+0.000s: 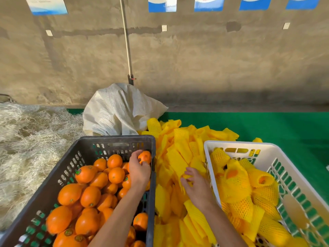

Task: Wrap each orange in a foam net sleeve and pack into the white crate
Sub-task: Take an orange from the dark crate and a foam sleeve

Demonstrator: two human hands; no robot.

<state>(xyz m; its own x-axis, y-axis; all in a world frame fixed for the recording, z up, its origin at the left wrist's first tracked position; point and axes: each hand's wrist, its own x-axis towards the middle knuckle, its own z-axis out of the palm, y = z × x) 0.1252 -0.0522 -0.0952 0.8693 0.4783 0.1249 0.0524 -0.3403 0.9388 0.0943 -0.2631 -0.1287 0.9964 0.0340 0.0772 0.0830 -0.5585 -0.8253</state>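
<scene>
A dark grey crate (53, 182) at the lower left is heaped with loose oranges (85, 173). My left hand (138, 170) reaches into its far right corner and grips one orange (145, 156). Between the crates lies a pile of flat yellow foam net sleeves (176, 157). My right hand (196, 188) rests on that pile, its fingers curled around a sleeve (187, 176). The white crate (277, 155) at the right holds several oranges wrapped in yellow net (236, 182).
A white woven sack (117, 111) stands behind the dark crate. Pale straw-like fibre (30, 138) fills the left side. Green matting (267, 125) covers the surface to the right, and a concrete wall with a pole (127, 43) rises behind.
</scene>
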